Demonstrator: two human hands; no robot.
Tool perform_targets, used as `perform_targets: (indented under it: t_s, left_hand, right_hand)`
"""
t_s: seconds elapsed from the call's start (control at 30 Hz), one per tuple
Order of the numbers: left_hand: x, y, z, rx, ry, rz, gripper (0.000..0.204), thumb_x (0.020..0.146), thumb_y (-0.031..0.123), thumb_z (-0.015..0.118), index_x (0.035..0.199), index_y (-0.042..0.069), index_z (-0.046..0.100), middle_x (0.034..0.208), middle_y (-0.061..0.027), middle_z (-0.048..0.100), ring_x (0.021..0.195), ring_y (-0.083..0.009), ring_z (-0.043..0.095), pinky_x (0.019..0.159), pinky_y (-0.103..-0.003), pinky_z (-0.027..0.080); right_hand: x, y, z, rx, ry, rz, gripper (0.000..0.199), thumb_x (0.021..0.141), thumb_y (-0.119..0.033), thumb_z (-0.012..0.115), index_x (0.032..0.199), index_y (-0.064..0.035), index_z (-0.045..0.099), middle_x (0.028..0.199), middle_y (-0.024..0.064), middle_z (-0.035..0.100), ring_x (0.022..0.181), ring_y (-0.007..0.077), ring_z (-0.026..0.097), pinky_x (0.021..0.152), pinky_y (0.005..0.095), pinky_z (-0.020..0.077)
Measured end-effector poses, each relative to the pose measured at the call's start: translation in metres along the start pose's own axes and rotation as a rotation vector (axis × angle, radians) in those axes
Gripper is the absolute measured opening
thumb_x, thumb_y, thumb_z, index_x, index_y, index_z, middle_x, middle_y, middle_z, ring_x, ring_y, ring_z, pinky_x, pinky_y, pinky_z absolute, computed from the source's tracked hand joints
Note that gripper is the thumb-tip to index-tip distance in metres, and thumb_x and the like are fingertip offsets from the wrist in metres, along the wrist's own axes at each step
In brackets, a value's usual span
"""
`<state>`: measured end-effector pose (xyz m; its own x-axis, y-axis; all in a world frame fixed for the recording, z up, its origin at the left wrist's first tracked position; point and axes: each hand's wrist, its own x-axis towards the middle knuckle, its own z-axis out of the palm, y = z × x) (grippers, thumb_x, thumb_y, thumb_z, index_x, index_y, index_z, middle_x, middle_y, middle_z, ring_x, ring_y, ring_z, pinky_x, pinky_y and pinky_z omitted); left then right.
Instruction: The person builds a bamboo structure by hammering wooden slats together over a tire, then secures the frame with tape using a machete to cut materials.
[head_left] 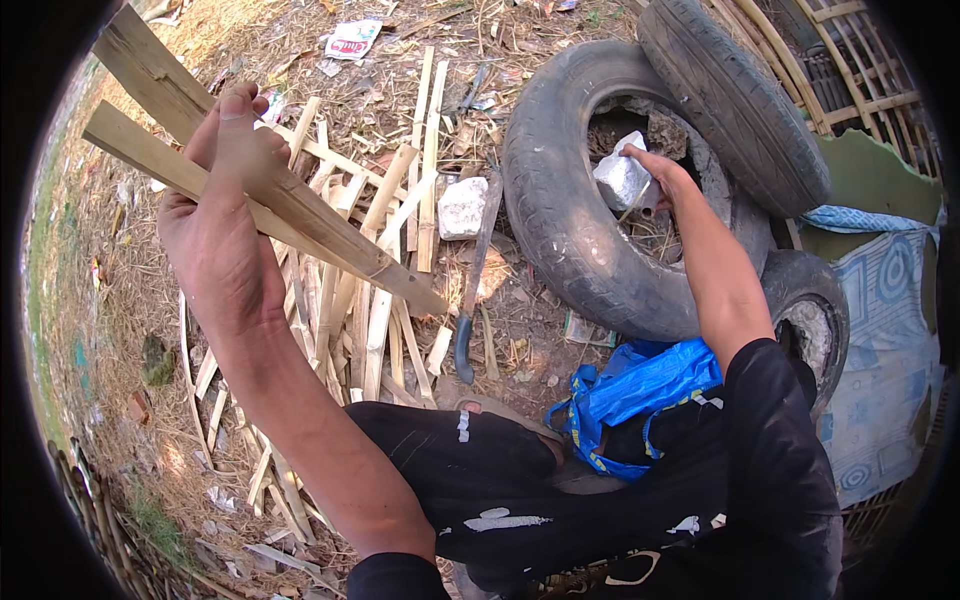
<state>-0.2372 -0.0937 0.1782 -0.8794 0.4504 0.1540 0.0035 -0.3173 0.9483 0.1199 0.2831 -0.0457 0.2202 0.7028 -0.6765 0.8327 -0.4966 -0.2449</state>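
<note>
My left hand [225, 210], raised at the upper left, is closed around a length of split bamboo [350, 250]. Two pieces of it spread apart past the hand, and they come together toward the lower right end. Over the big tire's opening, my right hand [660, 180] grips a pale, rough-faced stone [622, 172]. A second white stone [462, 208] lies on the ground between the bamboo strips [375, 320] and the tire [560, 230]. Beside that stone rests a long knife [480, 260] with a dark blue-grey handle pointing toward me.
Another tire [740, 105] leans on the big one, and a smaller tire [808, 320] is at its right. A blue bag [640, 390] sits by my legs. Patterned cloth [880, 350] and a bamboo lattice [870, 60] are at the right. Litter [352, 40] lies on the straw-covered ground.
</note>
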Motion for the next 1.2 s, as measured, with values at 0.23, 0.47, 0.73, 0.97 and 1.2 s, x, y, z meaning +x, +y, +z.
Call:
perform_targets:
  t_s: [0.23,0.47,0.73,0.97,1.2]
  left_hand:
    - [-0.012,0.006,0.008,0.141,-0.052,-0.011,0.044,0.089,0.027,0.078,0.119,-0.003,0.067,0.107,-0.0109,0.069,0.088,-0.0168,0.064,0.082,-0.029,0.055]
    - [-0.051,0.031,0.034,0.319,-0.009,0.158,0.062,0.084,0.038,0.080,0.124,-0.006,0.061,0.107,-0.0109,0.065,0.094,-0.0176,0.058,0.089,-0.029,0.050]
    - [0.002,0.004,-0.007,0.042,-0.078,0.046,0.031,0.089,0.020,0.080,0.110,-0.001,0.073,0.104,-0.0105,0.073,0.083,-0.0155,0.067,0.076,-0.031,0.058]
    - [-0.012,-0.003,0.001,0.040,-0.097,0.044,0.031,0.087,0.021,0.081,0.106,-0.003,0.074,0.093,-0.0082,0.072,0.075,-0.0135,0.065,0.070,-0.029,0.055]
    - [-0.018,-0.010,-0.011,0.060,-0.101,0.074,0.030,0.092,0.022,0.076,0.107,-0.004,0.073,0.083,-0.0060,0.069,0.071,-0.0123,0.062,0.065,-0.026,0.051]
  right_hand:
    - [-0.066,0.022,-0.045,-0.566,0.238,-0.530,0.092,0.057,-0.063,0.081,0.106,0.0143,0.070,0.103,0.0249,0.072,0.095,0.0346,0.070,0.086,0.0388,0.0539]
    - [-0.179,0.040,-0.044,-0.722,0.402,-0.781,0.090,0.059,-0.054,0.083,0.114,0.0135,0.058,0.107,0.0323,0.068,0.102,0.0402,0.069,0.089,0.0438,0.0537]
    - [-0.283,0.055,-0.056,-0.670,0.324,-0.943,0.075,0.056,-0.039,0.086,0.102,0.0090,0.052,0.092,0.0336,0.066,0.094,0.0447,0.068,0.083,0.0464,0.0523]
    - [-0.251,0.083,-0.020,-0.549,0.329,-1.023,0.078,0.054,-0.048,0.084,0.097,0.0136,0.061,0.086,0.0309,0.069,0.085,0.0439,0.070,0.080,0.0449,0.0550]
    - [-0.227,0.084,-0.010,-0.476,0.307,-0.971,0.085,0.054,-0.054,0.085,0.097,0.0151,0.061,0.085,0.0306,0.069,0.082,0.0416,0.071,0.078,0.0438,0.0557]
